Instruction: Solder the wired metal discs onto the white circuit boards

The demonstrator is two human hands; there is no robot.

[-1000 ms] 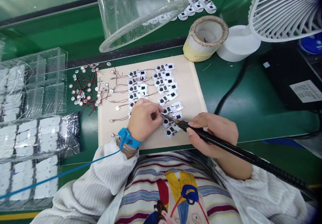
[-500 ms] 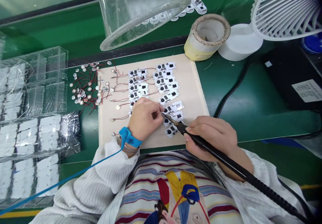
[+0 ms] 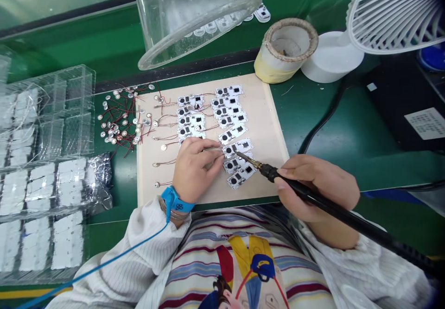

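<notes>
My right hand grips a black soldering iron like a pen. Its metal tip is over or on a white circuit board in the right column; contact cannot be made out. At that board's left edge, the fingertips of my left hand are brought together, and what they pinch is too small to make out. A blue wrist strap with a cord circles my left wrist. More white circuit boards lie in two columns on a beige board. Small round discs with red wires lie left of them.
A heap of wired discs sits at the left. Beyond are clear plastic trays of white boards and a silvery bag. A clear funnel-like hood overhangs the back. A tape-roll cup, white fan and black box stand right.
The soldering iron and my right hand have shifted right. The tip has moved up and right along the board. My left fingers have opened slightly and stay near the board's left edge.
</notes>
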